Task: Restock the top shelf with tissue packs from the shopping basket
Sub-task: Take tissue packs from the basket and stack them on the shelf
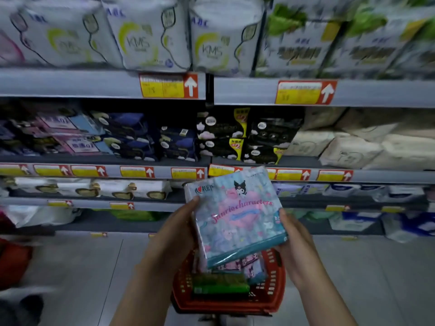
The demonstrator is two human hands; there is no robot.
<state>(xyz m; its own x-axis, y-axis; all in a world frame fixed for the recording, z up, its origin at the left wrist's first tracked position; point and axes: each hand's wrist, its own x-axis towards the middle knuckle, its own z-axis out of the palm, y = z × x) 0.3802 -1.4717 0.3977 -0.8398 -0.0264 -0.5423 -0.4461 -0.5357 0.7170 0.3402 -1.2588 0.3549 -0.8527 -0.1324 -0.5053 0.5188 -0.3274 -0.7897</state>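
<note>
- Status (judged): task part-way. One tissue pack (235, 217) is out of the shopping basket (275, 287) and held in the air above it, in front of the lower shelves. It is not yet on the top shelf (94, 83).
- Left hand (174, 231): grips the pack's left edge. Thumb lies on the front face; the fingers are behind the pack, not visible.
- Right hand (294, 241): holds the lower right corner. Thumb on the front edge, fingers curled under and behind.
- Remaining: the basket stands on the floor (70, 267) below both hands. It holds at least a green pack (220, 284) and a pink-and-blue pack (250, 267), so more trips are likely. Exact qty cannot be told.
- Top shelf: the highest row in view is filled w/ white packs (146, 36) side by side. No gap shows, so the placing spot cannot be told.
- Held pack: flat, approx. square, soft block in glossy clear film. Pale blue print w/ pink lettering and cartoon figures; teal band along the bottom edge. The film shows glare, so it is prob. slippery and will squash under a firm grip.
- Basket: red rigid plastic, slotted walls, rect. shape w/ rounded corners.
- Shelf: grey metal, flat front edge carrying red-and-yellow price tags (168, 86) w/ white arrows.
- Floor: pale, smooth tiles.
</note>
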